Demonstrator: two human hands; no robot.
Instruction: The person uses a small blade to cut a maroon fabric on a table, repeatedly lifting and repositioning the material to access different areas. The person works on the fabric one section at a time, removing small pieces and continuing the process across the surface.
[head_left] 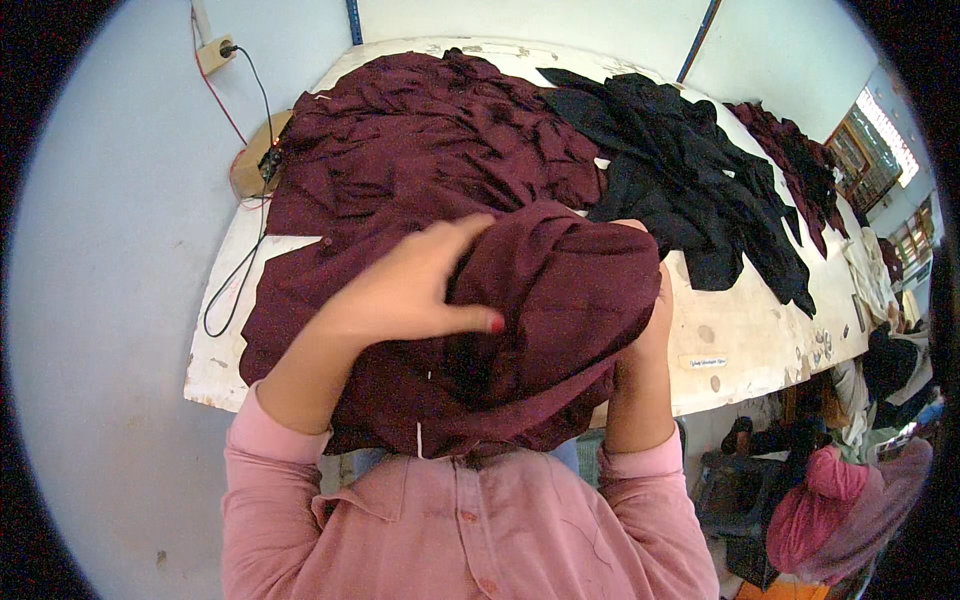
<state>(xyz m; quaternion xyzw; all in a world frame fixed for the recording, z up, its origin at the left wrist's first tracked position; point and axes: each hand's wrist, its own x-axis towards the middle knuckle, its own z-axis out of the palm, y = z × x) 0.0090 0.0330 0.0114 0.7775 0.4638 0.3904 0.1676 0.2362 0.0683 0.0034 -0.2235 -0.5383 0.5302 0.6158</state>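
Note:
I hold up a maroon garment (560, 300) in front of my chest, above the near edge of a white table (745, 345). My left hand (415, 285) grips its left side, thumb and fingers pressed into the cloth. My right hand (650, 300) is mostly hidden behind the cloth's right side and grips it there. Beyond the held piece lies a big heap of maroon garments (420, 140) covering the table's left half.
A pile of black garments (690, 170) lies on the table's right half, with more maroon cloth (795, 150) at the far right. A cardboard box (255, 160) and a black cable (240, 270) sit at the table's left edge. Another person in pink (840, 500) sits low at right.

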